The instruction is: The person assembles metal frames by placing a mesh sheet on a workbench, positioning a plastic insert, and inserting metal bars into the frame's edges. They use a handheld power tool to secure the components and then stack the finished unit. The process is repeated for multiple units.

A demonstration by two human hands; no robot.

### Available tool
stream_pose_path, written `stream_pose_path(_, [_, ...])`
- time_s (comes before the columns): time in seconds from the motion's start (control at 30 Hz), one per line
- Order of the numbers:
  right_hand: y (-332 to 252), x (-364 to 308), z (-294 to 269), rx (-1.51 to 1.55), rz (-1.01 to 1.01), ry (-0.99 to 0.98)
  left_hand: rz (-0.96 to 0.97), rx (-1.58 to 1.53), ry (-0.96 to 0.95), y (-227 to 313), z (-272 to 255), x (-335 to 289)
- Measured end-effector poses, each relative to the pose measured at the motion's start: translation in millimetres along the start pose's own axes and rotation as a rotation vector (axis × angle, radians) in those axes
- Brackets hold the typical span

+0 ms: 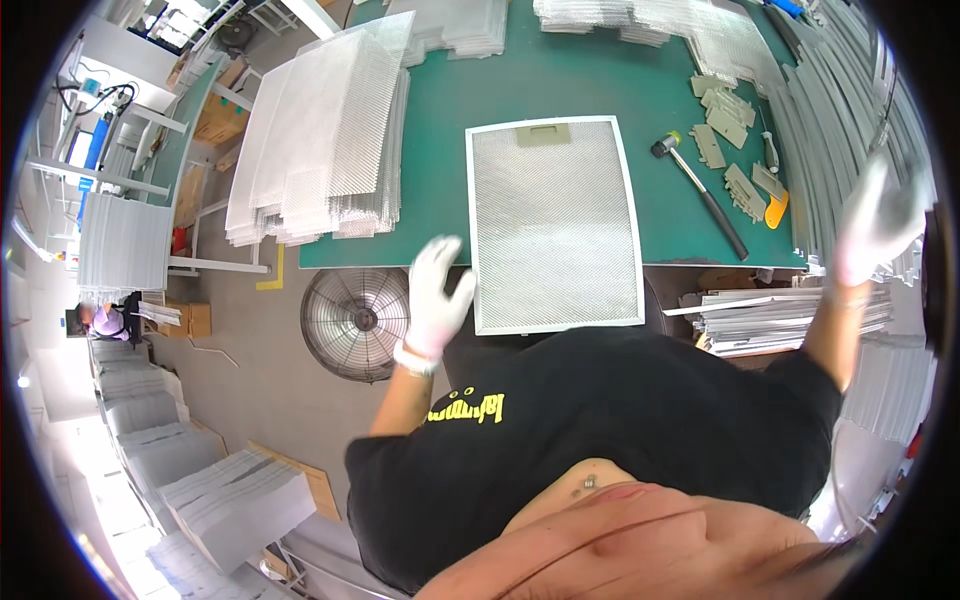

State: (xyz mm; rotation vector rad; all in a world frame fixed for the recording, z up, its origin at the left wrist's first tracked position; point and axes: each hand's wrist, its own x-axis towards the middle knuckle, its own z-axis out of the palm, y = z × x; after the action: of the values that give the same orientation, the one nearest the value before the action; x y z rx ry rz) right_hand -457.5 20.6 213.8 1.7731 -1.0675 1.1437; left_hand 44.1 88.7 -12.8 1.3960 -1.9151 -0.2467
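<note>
A framed metal mesh filter panel (555, 230) lies in front of me, its near end overhanging the edge of the green-topped table. At its far end sits a beige-grey latch plate (543, 135). My left hand (438, 300), in a white glove, is beside the panel's near left edge, with thumb and fingers apart and nothing in it. Out to the far right, my gloved right hand (872, 225) is in front of a stack of long pale metal strips (835, 130). Motion smears its fingers, so whether it grips a strip does not show.
Mesh sheets (320, 130) are stacked at the table's left, more at the back. A hammer (700, 195), several beige plates (728, 115) and an orange-ended tool (775, 210) lie on the right. A floor fan (360, 320) stands below; metal strips (760, 320) lie under the table.
</note>
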Motion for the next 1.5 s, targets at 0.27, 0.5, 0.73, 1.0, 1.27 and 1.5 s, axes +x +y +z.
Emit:
stream_pose_path(0.27, [-62.1, -210.3, 78.4, -0.098, 0.420, -1.161, -0.970, -0.840, -0.480, 21.4, 5.9, -69.8])
stream_pose_path(0.5, [-88.3, -166.1, 118.7, 0.368, 0.403, -0.688, -1.033, -1.125, -0.399, 10.0, 29.0, -96.1])
stream_pose_path(0.73, [-91.8, -160.1, 136.7, 0.173, 0.376, -1.008, -1.149, -1.142, -0.333, 13.6, 27.2, -103.8])
stream_pose_path(1.0, [-104.5, -154.3, 134.9, 0.083, 0.313, -1.179, -1.027, -1.215, -0.349, 12.4, 22.7, -103.4])
stream_pose_path(1.27, [-146.4, -102.4, 167.1, 0.474, 0.333, -0.702, -1.009, -1.191, -0.311, 18.6, 19.7, -99.7])
stream_pose_path(1.5, [-233.0, -88.3, 215.7, 0.391, 0.049, -1.263, -0.954, -1.220, -0.316, 15.0, 24.9, -103.2])
